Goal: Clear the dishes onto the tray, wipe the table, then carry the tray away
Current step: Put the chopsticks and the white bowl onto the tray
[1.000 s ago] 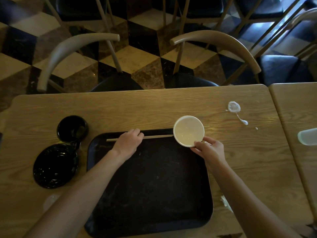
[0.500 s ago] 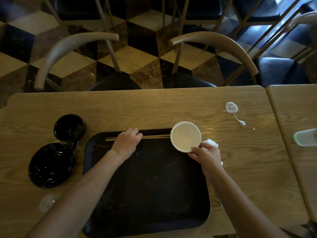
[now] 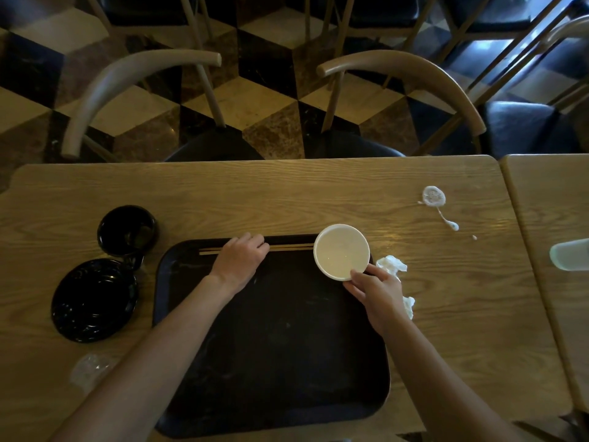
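Chopsticks [image 3: 288, 248] lie lengthwise along tray [image 3: 271, 362] far edge under closed left hand [image 3: 239, 260]; right hand [image 3: 376, 290] pinches white bowl [image 3: 341, 252] rim at tray's far right corner (black dishes nearer left hand).

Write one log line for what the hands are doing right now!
left hand: on chopsticks at tray far edge | right hand: holding white bowl at tray corner | black dishes, spill: untouched

A dark rectangular tray [image 3: 271, 362] lies flat on the wooden table [image 3: 287, 193]. At its far edge rest chopsticks [image 3: 290, 248] and an upright white bowl [image 3: 341, 252]; a black bowl [image 3: 127, 232] and black plate [image 3: 94, 299] sit left of it
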`<state>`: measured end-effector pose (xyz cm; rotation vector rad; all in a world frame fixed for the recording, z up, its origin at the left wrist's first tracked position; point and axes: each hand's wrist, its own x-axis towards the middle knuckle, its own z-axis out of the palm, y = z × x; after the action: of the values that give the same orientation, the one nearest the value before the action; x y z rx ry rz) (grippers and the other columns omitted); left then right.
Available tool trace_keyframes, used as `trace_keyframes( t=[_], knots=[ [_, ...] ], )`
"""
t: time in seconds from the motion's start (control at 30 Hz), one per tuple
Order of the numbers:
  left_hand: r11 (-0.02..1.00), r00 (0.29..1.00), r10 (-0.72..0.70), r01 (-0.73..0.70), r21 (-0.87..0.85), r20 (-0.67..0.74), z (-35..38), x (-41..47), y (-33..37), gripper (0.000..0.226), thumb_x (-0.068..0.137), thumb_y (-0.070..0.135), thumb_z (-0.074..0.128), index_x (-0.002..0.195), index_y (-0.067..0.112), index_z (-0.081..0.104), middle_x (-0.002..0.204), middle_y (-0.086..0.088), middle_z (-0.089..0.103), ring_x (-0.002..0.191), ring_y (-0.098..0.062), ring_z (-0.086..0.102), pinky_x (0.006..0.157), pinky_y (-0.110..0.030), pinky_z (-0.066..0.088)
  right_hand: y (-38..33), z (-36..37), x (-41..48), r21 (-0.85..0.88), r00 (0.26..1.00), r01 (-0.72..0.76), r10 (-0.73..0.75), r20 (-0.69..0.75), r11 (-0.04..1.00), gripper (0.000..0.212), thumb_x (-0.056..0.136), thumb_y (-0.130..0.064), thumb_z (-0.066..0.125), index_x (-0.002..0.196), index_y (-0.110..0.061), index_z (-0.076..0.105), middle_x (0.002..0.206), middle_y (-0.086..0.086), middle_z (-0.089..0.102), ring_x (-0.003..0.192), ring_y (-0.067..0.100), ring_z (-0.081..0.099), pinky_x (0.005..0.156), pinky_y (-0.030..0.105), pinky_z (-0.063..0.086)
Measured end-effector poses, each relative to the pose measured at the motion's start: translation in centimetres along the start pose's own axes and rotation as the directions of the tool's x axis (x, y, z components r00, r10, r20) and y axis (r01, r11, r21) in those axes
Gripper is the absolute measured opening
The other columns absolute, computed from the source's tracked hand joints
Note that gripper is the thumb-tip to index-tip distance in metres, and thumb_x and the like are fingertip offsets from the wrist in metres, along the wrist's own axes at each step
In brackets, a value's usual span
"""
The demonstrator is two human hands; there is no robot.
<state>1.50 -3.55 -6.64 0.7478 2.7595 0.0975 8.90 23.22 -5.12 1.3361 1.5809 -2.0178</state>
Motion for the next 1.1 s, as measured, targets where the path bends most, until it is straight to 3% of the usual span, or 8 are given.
trace_keyframes(
  t=[0.23, 0.43, 0.7, 0.77, 0.8, 0.87, 0.93, 1.1],
  knots=[
    [1.000, 1.000, 0.007, -0.007, -0.013, -0.017, 0.2, 0.0, 0.0, 0.035, 0.075, -0.001, 0.078, 0.107, 0.011, 0.072, 0.105, -0.008, 0.068, 0.093, -0.023, 0.067, 0.079, -0.035, 0.059, 0.1, -0.2, 0.2, 0.012, 1.000, -0.027, 0.027, 0.008, 1.000, 0.045, 0.092, 0.002, 0.067, 0.136, 0.000, 0.058, 0.125, 0.016, 0.067, 0.112, 0.029, 0.069, 0.096, 0.042, 0.058],
    [1.000, 1.000, -0.014, 0.013, -0.025, -0.026, 0.0, 0.0, 0.4, 0.036, 0.077, 0.000, 0.076, 0.110, 0.012, 0.071, 0.108, -0.006, 0.068, 0.097, -0.022, 0.066, 0.082, -0.035, 0.059, 0.2, -0.4, 0.3, 0.007, 0.999, -0.032, 0.032, 0.009, 0.999, 0.042, 0.093, -0.002, 0.067, 0.134, -0.002, 0.061, 0.118, 0.018, 0.072, 0.105, 0.027, 0.074, 0.088, 0.035, 0.061],
    [0.999, 0.999, -0.023, 0.022, -0.033, -0.046, 0.3, -0.2, 0.1, 0.045, 0.077, 0.002, 0.078, 0.119, 0.014, 0.068, 0.113, -0.005, 0.067, 0.102, -0.021, 0.065, 0.085, -0.034, 0.058, -0.6, 0.1, -0.9, -0.196, 0.996, 0.060, -0.072, -0.058, 0.979, 0.028, 0.091, -0.010, 0.070, 0.118, -0.018, 0.070, 0.100, 0.000, 0.074, 0.103, 0.017, 0.070, 0.095, 0.040, 0.059],
    [0.999, 0.998, -0.031, 0.028, -0.040, -0.054, 0.2, -0.3, -0.1, 0.045, 0.078, 0.006, 0.078, 0.120, 0.015, 0.068, 0.113, -0.003, 0.067, 0.102, -0.020, 0.065, 0.085, -0.033, 0.058, -0.9, 0.3, -1.4, -0.328, 0.983, 0.116, -0.155, -0.095, 0.938, 0.023, 0.086, -0.018, 0.071, 0.107, -0.028, 0.072, 0.095, -0.007, 0.077, 0.101, 0.015, 0.071, 0.098, 0.046, 0.056],
    [0.998, 0.998, -0.037, 0.034, -0.047, -0.058, 0.1, -0.4, -0.3, 0.044, 0.078, 0.007, 0.078, 0.120, 0.016, 0.068, 0.113, -0.003, 0.067, 0.102, -0.020, 0.066, 0.084, -0.033, 0.058, -1.1, 0.4, -1.7, -0.408, 0.975, 0.141, -0.198, -0.101, 0.902, 0.029, 0.084, -0.024, 0.071, 0.113, -0.027, 0.071, 0.100, -0.008, 0.077, 0.103, 0.015, 0.070, 0.100, 0.047, 0.055],
    [0.997, 0.996, -0.049, 0.043, -0.071, -0.071, -0.2, -0.5, -0.5, 0.043, 0.078, 0.009, 0.079, 0.119, 0.016, 0.068, 0.111, -0.002, 0.068, 0.100, -0.020, 0.066, 0.082, -0.033, 0.059, -1.8, 0.5, -2.5, -0.536, 0.953, 0.180, -0.280, -0.112, 0.825, 0.043, 0.086, -0.028, 0.070, 0.128, -0.022, 0.066, 0.102, -0.012, 0.072, 0.107, 0.013, 0.065, 0.100, 0.039, 0.051],
    [0.993, 0.993, -0.068, 0.059, -0.101, -0.095, -0.6, -0.9, -0.8, 0.040, 0.080, 0.012, 0.079, 0.119, 0.016, 0.069, 0.110, -0.002, 0.069, 0.098, -0.020, 0.067, 0.082, -0.033, 0.059, -2.6, 0.5, -3.1, -0.632, 0.919, 0.243, -0.383, -0.093, 0.736, 0.037, 0.091, -0.024, 0.068, 0.128, -0.018, 0.066, 0.090, -0.016, 0.061, 0.103, 0.014, 0.062, 0.091, 0.031, 0.044],
    [0.974, 0.976, -0.172, 0.148, -0.173, -0.133, -1.3, -2.4, -2.1, 0.040, 0.087, 0.019, 0.072, 0.125, 0.015, 0.065, 0.116, -0.002, 0.068, 0.105, -0.021, 0.065, 0.087, -0.036, 0.057, -3.6, 1.9, -4.7, -0.760, 0.867, 0.357, -0.496, 0.053, 0.542, 0.035, 0.093, -0.024, 0.066, 0.128, -0.016, 0.066, 0.109, 0.002, 0.070, 0.098, 0.013, 0.062, 0.084, 0.026, 0.040]
  ],
)
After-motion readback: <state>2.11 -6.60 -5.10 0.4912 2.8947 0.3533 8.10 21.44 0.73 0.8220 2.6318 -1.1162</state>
